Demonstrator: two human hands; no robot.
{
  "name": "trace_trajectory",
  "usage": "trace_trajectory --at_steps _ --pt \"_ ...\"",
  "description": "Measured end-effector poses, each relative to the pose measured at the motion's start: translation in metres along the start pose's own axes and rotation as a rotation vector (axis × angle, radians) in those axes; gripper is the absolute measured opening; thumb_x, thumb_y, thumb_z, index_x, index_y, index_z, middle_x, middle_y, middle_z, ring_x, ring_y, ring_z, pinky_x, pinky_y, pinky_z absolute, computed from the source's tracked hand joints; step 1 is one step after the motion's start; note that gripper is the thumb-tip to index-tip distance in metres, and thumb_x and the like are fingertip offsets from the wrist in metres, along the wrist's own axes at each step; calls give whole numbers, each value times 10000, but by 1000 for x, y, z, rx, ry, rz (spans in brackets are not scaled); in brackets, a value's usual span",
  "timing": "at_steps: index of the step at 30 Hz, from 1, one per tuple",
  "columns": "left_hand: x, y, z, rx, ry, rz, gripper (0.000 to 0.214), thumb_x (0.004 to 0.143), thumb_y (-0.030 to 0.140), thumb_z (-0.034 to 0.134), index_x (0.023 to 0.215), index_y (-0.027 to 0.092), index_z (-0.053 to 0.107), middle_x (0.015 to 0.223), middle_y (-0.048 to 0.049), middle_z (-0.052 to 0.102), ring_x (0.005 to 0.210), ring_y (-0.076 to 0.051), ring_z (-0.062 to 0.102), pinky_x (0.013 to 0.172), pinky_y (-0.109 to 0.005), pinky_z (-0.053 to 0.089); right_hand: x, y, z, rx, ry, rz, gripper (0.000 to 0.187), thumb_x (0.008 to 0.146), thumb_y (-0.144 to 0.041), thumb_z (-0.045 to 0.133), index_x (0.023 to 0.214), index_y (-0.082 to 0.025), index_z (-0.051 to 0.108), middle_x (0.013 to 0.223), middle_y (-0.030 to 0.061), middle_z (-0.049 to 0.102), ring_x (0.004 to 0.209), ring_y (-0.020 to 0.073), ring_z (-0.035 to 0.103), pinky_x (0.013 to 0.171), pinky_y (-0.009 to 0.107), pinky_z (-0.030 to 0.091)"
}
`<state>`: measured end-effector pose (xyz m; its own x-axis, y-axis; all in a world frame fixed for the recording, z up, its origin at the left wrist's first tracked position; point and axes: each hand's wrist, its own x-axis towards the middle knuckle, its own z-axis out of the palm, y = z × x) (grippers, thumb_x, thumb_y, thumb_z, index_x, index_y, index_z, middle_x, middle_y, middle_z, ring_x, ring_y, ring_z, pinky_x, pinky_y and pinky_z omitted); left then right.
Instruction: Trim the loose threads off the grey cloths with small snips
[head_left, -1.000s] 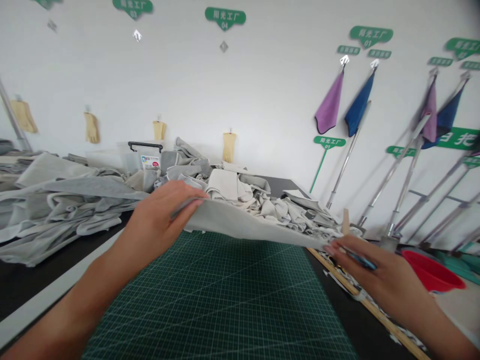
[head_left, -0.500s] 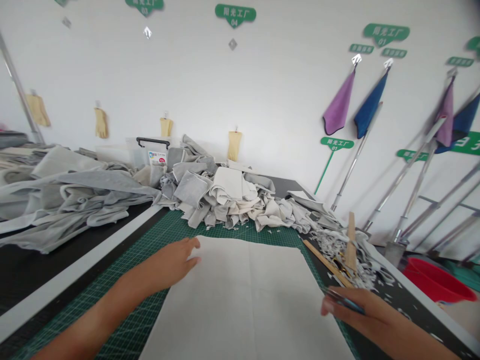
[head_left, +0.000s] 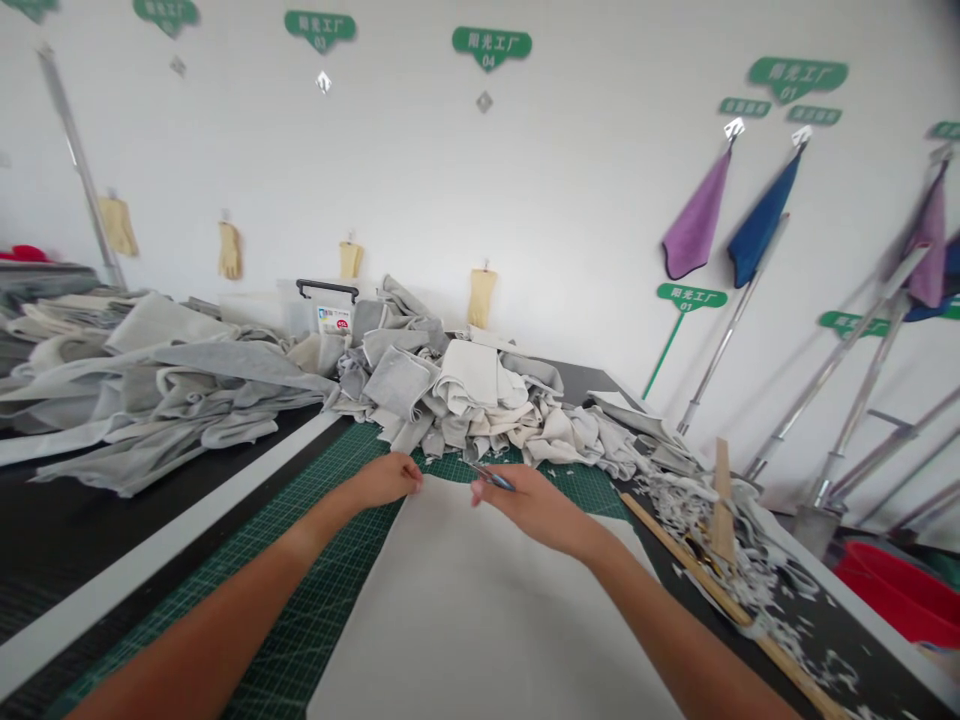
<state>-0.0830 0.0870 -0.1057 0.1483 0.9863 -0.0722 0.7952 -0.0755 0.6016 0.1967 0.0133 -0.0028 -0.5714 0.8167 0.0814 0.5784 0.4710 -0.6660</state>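
A pale grey sheet of cloth (head_left: 480, 610) lies flat on the green cutting mat (head_left: 300, 560). My left hand (head_left: 386, 478) rests at the sheet's far left corner, fingers curled down and pinching its edge. My right hand (head_left: 529, 505) lies on the far edge of the sheet, just right of the left hand, and grips a slim blue pen-like tool (head_left: 491, 477) whose tip points left. Both forearms stretch forward over the cloth.
A heap of grey and cream cloth pieces (head_left: 450, 400) sits beyond the mat. More grey fabric (head_left: 150, 390) is piled on the left. Wooden rulers (head_left: 720, 490) and cloth scraps lie at the right, and a red basin (head_left: 900, 590) stands past them. Mops lean on the wall.
The cloth, held up in the air a second ago, now lies flat on the mat. My right hand has moved from the right edge to the far edge near my left hand.
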Motion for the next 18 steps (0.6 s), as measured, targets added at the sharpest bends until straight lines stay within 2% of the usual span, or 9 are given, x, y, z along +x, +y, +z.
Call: trace_trajectory --at_steps 3,5,8,10,14,18 --pt "-2 -3 6 -20 69 -9 396 766 370 659 1088 141 692 902 -72 760 821 -219 700 673 -252 455 42 17 38 21 158 20 320 977 -438 487 924 -194 687 861 12 661 803 176 577 687 241 372" --pt "-4 -4 9 -21 106 -15 334 753 359 682 1013 153 714 886 -78 756 826 -227 696 676 -259 442 61 30 61 -21 255 48 280 969 -415 494 924 -197 664 908 20 678 854 189 584 738 252 379" --pt "-7 -5 12 -46 134 2 199 753 342 688 865 184 738 865 -67 750 839 -224 689 688 -258 432 74 46 86 -67 302 97 245 977 -397 482 1038 -228 650 1022 28 694 932 203 600 782 263 383" --pt "-8 -6 14 -84 146 28 177 743 314 695 865 192 734 874 -57 745 844 -214 683 700 -253 434 75 52 95 -115 307 115 247 982 -381 480 1127 -254 634 1082 30 696 969 212 608 801 271 379" --pt "-6 -8 17 -202 142 91 284 738 296 681 989 163 701 838 -44 724 785 -191 669 684 -246 449 71 57 102 -234 265 73 294 994 -371 471 1243 -282 598 1030 30 711 955 218 630 789 278 366" --pt "-5 -9 19 -342 135 122 476 750 386 665 1137 108 664 794 -48 728 752 -208 665 665 -269 460 72 60 105 -246 300 73 253 981 -373 495 1183 -298 628 997 10 722 929 204 644 758 266 362"
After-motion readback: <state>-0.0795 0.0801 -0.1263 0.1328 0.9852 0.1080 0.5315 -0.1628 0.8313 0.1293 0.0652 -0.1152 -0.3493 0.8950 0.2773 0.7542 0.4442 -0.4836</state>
